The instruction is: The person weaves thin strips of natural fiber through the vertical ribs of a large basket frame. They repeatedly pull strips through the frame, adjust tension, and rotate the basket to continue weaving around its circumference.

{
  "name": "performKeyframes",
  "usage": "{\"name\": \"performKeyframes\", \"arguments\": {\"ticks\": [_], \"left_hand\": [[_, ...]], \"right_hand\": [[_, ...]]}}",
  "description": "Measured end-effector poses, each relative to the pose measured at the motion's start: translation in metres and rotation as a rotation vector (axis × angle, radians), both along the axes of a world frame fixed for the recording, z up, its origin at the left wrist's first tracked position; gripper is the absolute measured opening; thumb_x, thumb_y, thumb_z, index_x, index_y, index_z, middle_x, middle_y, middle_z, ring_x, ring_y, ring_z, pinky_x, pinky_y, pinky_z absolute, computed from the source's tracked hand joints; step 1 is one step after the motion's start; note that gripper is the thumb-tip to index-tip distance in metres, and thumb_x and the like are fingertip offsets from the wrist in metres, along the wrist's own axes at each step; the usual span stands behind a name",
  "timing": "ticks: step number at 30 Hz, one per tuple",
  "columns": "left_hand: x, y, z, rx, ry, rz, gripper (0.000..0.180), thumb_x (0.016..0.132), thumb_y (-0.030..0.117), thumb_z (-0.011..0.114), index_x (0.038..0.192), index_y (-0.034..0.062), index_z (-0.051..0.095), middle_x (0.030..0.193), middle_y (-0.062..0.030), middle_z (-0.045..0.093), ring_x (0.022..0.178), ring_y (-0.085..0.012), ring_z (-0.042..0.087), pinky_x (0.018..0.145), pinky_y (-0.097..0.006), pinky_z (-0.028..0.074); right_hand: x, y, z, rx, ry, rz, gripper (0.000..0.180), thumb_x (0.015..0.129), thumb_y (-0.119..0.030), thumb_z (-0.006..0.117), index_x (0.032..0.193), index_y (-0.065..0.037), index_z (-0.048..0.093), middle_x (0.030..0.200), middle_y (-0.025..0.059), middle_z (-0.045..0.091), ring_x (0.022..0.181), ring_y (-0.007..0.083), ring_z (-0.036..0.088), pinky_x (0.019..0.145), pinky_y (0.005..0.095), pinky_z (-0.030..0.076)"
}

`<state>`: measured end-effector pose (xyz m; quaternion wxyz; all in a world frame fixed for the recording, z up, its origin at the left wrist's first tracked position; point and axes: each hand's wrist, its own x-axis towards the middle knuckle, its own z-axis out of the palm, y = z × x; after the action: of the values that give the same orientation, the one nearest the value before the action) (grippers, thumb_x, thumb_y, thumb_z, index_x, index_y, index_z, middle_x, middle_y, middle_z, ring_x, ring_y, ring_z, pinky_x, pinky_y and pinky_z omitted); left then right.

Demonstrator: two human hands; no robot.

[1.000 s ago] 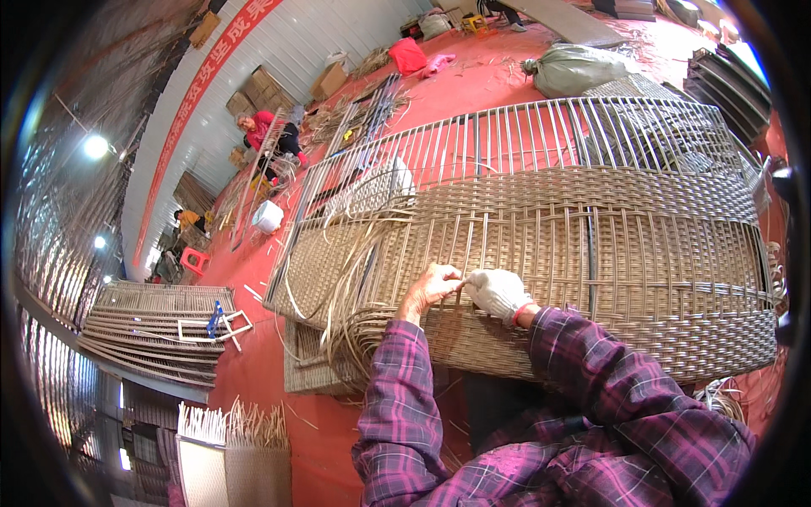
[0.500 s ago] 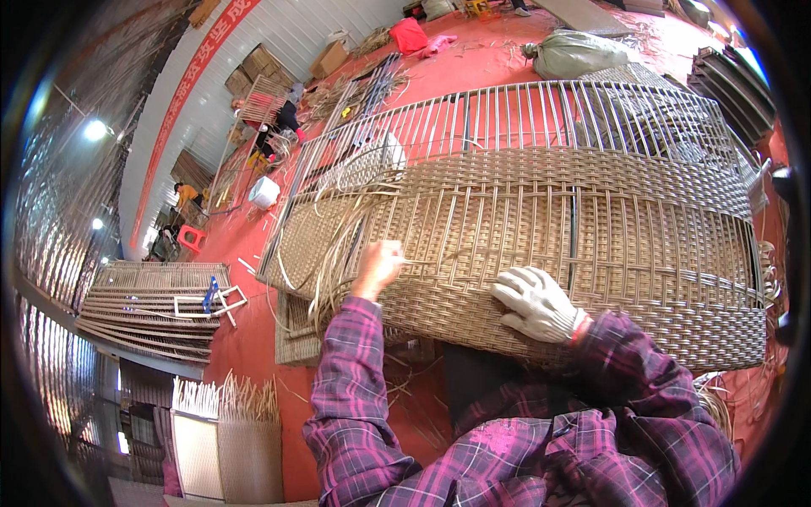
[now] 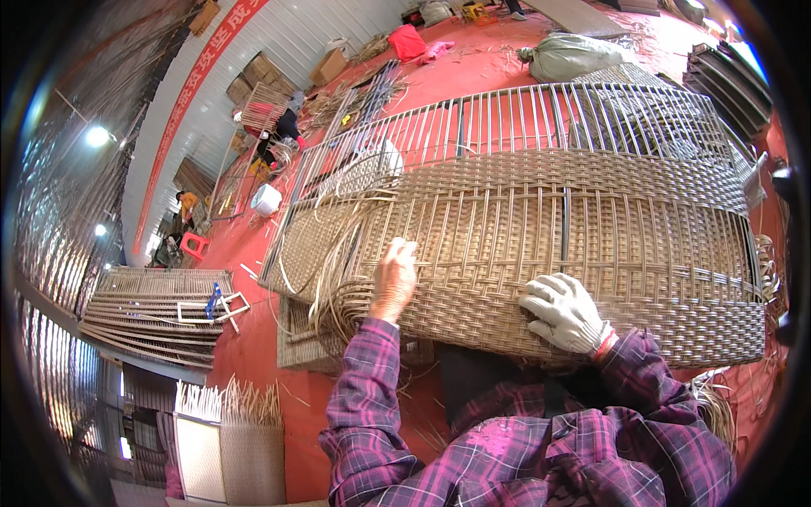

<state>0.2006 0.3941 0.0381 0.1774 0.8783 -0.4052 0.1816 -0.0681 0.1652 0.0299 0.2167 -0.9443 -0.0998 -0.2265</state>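
Note:
A large woven panel (image 3: 507, 287) of flat brown rattan-like strips on a metal-rod frame lies across in front of me. My left hand (image 3: 395, 279), bare, is over its left part with fingers curled together; what they pinch, if anything, is hidden. Next to that hand a bundle of loose strips (image 3: 329, 262) hangs over the panel's left side. My right hand (image 3: 568, 314), in a white knit glove, rests on the weave near the close edge, fingers stretched out and holding nothing. Bare rods (image 3: 507, 127) show along the panel's far side.
More strips and rods lie on the red floor (image 3: 253, 372). At left are a stack of slatted panels (image 3: 152, 308), a white bucket (image 3: 266, 199) and a red stool (image 3: 195, 246). A grey-green sack (image 3: 574, 57) lies beyond the panel. Other people (image 3: 283, 131) work at the far left.
My left hand has moved slightly right and away from me along the weave. My right hand has slid to the right over the panel. The view has shifted slightly.

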Motion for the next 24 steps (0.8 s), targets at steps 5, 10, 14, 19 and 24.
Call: {"name": "performKeyframes", "arguments": {"ticks": [5,10,14,19,24], "left_hand": [[-0.086,-0.053,-0.023,-0.168,0.061,-0.274,0.017,0.086,0.005,0.061,0.1,0.0051,0.069,0.109,-0.0151,0.065,0.101,-0.0316,0.064,0.085,-0.037,0.053],[-0.148,-0.071,-0.057,-0.179,0.018,-0.347,0.022,0.084,0.002,0.057,0.104,0.0049,0.067,0.114,-0.0128,0.062,0.102,-0.0299,0.058,0.092,-0.04,0.046],[-0.156,-0.068,-0.061,-0.21,0.103,-0.292,0.018,0.085,0.003,0.059,0.1,0.001,0.069,0.11,-0.0152,0.065,0.103,-0.0319,0.06,0.09,-0.041,0.047],[-0.156,-0.068,-0.058,-0.192,0.084,-0.312,0.018,0.085,0.003,0.059,0.101,0.0021,0.068,0.109,-0.0136,0.065,0.099,-0.0318,0.059,0.088,-0.041,0.047],[-0.158,-0.069,-0.059,-0.219,0.08,-0.31,0.019,0.085,0.004,0.058,0.102,0.0026,0.068,0.11,-0.0124,0.064,0.098,-0.0315,0.058,0.088,-0.041,0.047]], "right_hand": [[-0.002,0.0,-0.001,0.022,-0.027,0.004,0.041,0.074,-0.026,0.072,0.11,-0.009,0.063,0.117,0.0085,0.061,0.112,0.0284,0.056,0.097,0.045,0.042],[-0.001,0.001,-0.004,0.065,-0.032,-0.007,0.038,0.072,-0.023,0.072,0.105,-0.007,0.064,0.113,0.0088,0.063,0.107,0.0291,0.057,0.094,0.0447,0.043],[-0.001,0.001,-0.006,0.069,-0.068,-0.005,0.035,0.072,-0.02,0.071,0.104,-0.008,0.064,0.109,0.0084,0.064,0.105,0.0295,0.058,0.092,0.0431,0.044],[-0.004,0.0,-0.006,0.08,-0.116,-0.02,0.032,0.073,-0.019,0.07,0.103,-0.008,0.065,0.107,0.0077,0.064,0.105,0.0287,0.058,0.092,0.0427,0.044],[-0.005,0.0,-0.009,0.101,-0.082,-0.041,0.03,0.075,-0.019,0.069,0.103,-0.009,0.065,0.107,0.0068,0.064,0.106,0.0281,0.058,0.092,0.0425,0.044]]}}
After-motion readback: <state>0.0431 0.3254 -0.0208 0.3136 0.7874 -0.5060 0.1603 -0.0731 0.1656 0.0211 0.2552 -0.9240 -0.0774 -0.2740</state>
